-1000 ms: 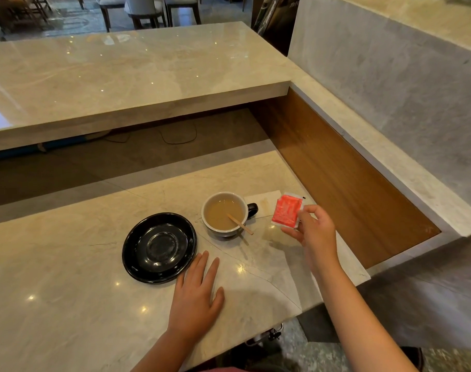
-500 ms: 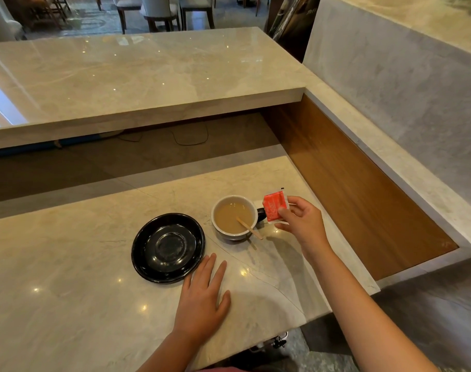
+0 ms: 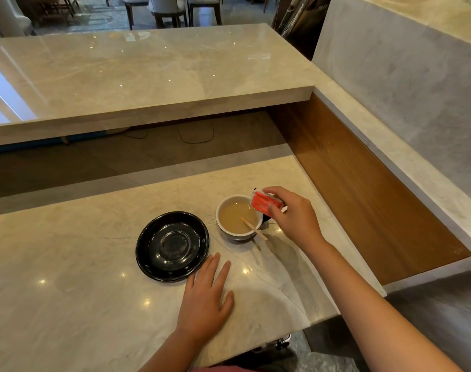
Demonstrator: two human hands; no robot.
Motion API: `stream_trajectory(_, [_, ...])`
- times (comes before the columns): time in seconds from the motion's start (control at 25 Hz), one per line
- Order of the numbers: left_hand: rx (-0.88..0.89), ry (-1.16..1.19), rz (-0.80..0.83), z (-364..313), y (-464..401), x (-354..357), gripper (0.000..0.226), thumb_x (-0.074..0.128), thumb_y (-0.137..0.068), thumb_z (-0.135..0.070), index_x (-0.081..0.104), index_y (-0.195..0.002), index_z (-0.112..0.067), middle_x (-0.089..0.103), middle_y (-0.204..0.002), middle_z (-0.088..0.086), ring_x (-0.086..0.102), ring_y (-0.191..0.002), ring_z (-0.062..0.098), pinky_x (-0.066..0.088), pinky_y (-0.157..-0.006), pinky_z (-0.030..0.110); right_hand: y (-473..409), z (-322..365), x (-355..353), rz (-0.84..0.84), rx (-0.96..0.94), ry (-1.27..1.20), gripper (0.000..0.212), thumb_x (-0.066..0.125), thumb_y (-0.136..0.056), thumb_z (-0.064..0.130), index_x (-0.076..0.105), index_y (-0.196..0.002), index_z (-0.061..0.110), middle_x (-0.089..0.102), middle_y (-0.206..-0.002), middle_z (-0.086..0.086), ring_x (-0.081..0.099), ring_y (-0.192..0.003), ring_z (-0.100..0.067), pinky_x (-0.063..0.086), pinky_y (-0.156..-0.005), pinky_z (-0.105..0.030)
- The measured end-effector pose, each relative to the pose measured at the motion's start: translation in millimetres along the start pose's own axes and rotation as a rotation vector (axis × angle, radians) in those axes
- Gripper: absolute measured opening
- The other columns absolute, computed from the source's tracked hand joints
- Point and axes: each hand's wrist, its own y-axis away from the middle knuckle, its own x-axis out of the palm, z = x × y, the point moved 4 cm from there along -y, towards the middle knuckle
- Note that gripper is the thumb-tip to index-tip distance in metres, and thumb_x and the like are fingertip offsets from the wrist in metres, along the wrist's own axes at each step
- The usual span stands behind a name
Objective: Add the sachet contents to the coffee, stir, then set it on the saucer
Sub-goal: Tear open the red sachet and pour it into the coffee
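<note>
Your right hand (image 3: pixel 293 218) has carried the red sachet (image 3: pixel 264 204) from beside the cup (image 3: pixel 238 220) to just over its rim — grip closed on it, tilted for pouring. Your left hand (image 3: pixel 205 299) rests flat and empty on the counter (image 3: pixel 68 291), by the saucer (image 3: pixel 172 246).

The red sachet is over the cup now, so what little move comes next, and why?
Probably a tip and shake of the red sachet so it empties. The right hand pinches it tilted over the cup rim, and the wooden stirrer waits in the coffee. No powder is visibly falling.
</note>
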Motion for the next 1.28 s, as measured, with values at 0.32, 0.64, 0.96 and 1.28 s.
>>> stream_trajectory(0.32, [-0.003,0.007,0.008,0.9,0.0,2.0,0.061,0.035,-0.089,-0.048,0.016,-0.145,-0.032,0.014,-0.155,0.0,0.0,-0.14,0.012,0.008,-0.111,0.038,-3.3,14.3,1.7,0.039,-0.24,0.193,0.03,0.058,-0.089,0.013,0.059,-0.118,0.019,0.071,-0.107,-0.006,0.066,-0.092,-0.025,0.057,-0.074,-0.042])
stream_trajectory(0.64, [0.0,0.004,0.008,0.1,0.1,0.3,0.061,0.037,-0.089,-0.047,0.017,-0.145,-0.031,0.014,-0.155,0.0,0.0,-0.141,0.013,0.009,-0.112,0.039,2.4,-5.7,7.7,-0.056,0.085,-0.116,0.02,0.062,-0.085,0.012,0.063,-0.104,0.019,0.07,-0.099,-0.005,0.063,-0.087,-0.018,0.054,-0.069,-0.03])
stream_trajectory(0.96, [0.019,-0.002,-0.009,-2.6,-0.9,-3.7,0.06,0.038,-0.088,-0.045,0.026,-0.144,-0.026,0.023,-0.153,0.004,0.006,-0.14,0.014,0.014,-0.11,0.041,41.9,-40.9,17.5,-0.191,0.663,-1.045,0.014,0.055,-0.091,0.01,0.064,-0.083,0.016,0.068,-0.079,-0.005,0.067,-0.067,-0.01,0.057,-0.058,-0.02])
stream_trajectory(1.28, [0.049,-0.008,-0.029,-4.3,-1.1,-7.5,0.058,0.037,-0.086,-0.043,0.038,-0.139,-0.018,0.034,-0.148,0.011,0.023,-0.137,0.023,0.023,-0.106,0.043,85.5,-84.5,-17.3,-0.426,0.736,-1.155,0.013,0.057,-0.088,0.006,0.065,-0.087,0.015,0.065,-0.094,-0.007,0.061,-0.086,-0.017,0.048,-0.074,-0.028])
